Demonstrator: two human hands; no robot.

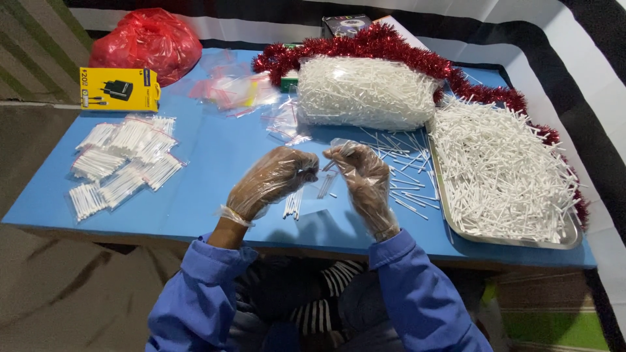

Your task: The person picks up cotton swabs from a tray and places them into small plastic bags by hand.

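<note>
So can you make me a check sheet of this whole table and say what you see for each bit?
Surface: flat blue table, mostly covered.
Job's things: white cotton swabs heaped in a metal tray; loose swabs beside it; a big clear bag of swabs; small filled clear packets at the left; a few swabs and a small clear bag lie under the hands.
Clutter: red plastic bag, yellow charger box, red tinsel garland, empty clear packets.
Grips: left hand and right hand, both in clear plastic gloves, fingertips together; what they pinch cannot be told.
Cables: nothing seen.
Surroundings: striped mats around the table.
</note>
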